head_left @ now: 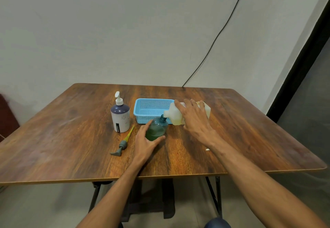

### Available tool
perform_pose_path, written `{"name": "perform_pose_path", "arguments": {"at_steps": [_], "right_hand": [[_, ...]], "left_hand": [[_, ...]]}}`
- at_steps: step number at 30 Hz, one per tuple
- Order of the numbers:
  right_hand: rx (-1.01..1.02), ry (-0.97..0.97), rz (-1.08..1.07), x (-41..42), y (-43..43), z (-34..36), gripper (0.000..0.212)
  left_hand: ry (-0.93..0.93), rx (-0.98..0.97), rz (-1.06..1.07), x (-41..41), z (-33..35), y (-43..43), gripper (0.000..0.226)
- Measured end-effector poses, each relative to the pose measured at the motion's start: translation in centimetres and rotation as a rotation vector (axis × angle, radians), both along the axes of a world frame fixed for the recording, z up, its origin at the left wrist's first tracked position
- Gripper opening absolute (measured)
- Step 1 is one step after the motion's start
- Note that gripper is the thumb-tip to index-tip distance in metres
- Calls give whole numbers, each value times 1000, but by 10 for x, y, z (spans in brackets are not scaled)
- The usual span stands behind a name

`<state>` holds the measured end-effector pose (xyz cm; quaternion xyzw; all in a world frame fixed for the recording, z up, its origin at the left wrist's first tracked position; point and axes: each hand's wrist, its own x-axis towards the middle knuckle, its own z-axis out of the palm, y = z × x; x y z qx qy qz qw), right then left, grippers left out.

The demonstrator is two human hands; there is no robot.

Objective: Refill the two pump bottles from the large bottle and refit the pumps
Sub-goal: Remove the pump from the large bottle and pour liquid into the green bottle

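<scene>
On the wooden table [232, 120], near its middle, the large bottle [175, 115] is tipped over on its side, its spout touching the open neck of the green pump bottle [157, 127]. The right hand [193, 118] lies over the top of the large bottle, fingers spread and curled down around its body in a firm hold. The left hand [145, 142] cups the green bottle from the near side, thumb and fingers half open around its lower part, which is filled with green liquid (the upper part looks clear). Just left of that hand lies a grey pump [121, 144] with its yellowish tube pointing away from the person, flat on the wood. Farther left stands the white pump bottle [120, 117], upright, its white pump fitted on top. Behind the two hands sits a blue basket [142, 111], with the large bottle overlapping its right end. A black cable [214, 40] runs down the wall behind.
</scene>
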<state>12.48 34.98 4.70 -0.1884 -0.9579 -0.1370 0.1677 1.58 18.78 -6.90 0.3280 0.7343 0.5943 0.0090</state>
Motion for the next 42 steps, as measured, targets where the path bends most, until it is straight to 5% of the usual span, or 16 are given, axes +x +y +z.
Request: {"name": "perform_pose_path", "arguments": {"at_steps": [42], "right_hand": [[25, 8, 0, -1, -3, 3, 93]], "left_hand": [[-6, 7, 17, -1, 0, 0, 84]]}}
